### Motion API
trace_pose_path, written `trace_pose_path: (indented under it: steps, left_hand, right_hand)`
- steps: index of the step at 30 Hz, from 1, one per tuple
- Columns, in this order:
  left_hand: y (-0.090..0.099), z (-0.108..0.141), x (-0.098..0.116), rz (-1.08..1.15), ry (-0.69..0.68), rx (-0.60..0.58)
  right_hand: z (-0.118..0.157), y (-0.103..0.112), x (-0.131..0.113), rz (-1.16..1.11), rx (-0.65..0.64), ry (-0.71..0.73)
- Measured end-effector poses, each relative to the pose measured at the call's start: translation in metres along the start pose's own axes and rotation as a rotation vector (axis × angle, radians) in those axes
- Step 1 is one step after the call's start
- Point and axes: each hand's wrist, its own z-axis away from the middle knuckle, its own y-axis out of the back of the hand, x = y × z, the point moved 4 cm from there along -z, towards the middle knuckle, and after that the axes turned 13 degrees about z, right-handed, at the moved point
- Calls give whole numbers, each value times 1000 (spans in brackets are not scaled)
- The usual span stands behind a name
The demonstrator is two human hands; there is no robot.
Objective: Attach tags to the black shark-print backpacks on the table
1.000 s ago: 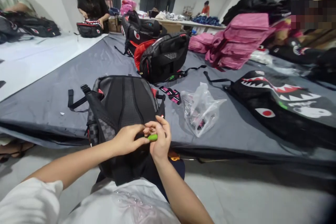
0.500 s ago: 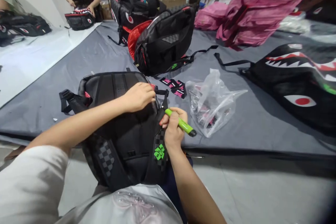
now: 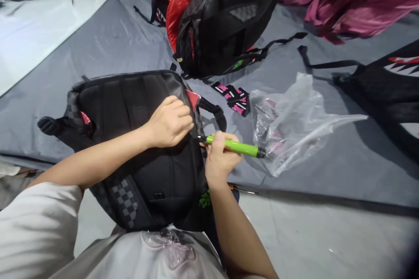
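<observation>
A black backpack leans on the table edge before me, its straps toward my body. My left hand lies on its back panel by the right edge, fingers curled; what they pinch is hidden. In my right hand is a bright green pen-shaped tool with a black butt end. Its thin dark tip points left at the backpack's checkered side, close to my left fingertips. A red lining piece and a black strap with a buckle stick out above the tool.
Right of the backpack lie several black-and-pink tags and a clear plastic bag. Behind stands another black backpack with a red flap. Pink bags and a shark-faced black bag are at the right. A thin tool lies by the table edge.
My view has tipped down and closer. The shoulder strap with the green patch has dropped from my right hand, and the green tool now lies more level, its tip against the backpack's side.
</observation>
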Motion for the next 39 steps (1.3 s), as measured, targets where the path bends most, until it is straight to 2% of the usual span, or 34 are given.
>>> trace_pose_path:
  steps: [5,7,11,14,17,19,23,29,34,39]
  left_hand:
    - [-9,22,-10,12,-7,219]
    - [-11,26,-12,37,-18,260]
    - [-15,28,-14,63,3,256]
    - [-18,30,-16,85,56,217]
    - [-23,32,-19,126,137,124]
    - [-25,33,-20,142,152,111]
    - [-23,35,-20,134,90,211]
    - [-18,34,-16,103,-59,423]
    - [-17,32,-16,99,-54,432]
    - [-17,32,-16,92,-21,386]
  right_hand:
    - [4,-20,-20,174,-52,164]
    - [4,-24,-24,205,-73,225]
    - [2,-29,-29,274,-119,334]
    - [0,-29,-27,298,-123,318]
    - [-1,-29,-24,288,-143,304]
    - [-1,-30,-22,272,-146,303]
    - [-2,-33,-20,281,-170,313]
    - [-5,-37,-24,313,-178,323]
    - [-9,-38,-27,348,-202,296]
    - [-10,-37,-28,355,-212,270]
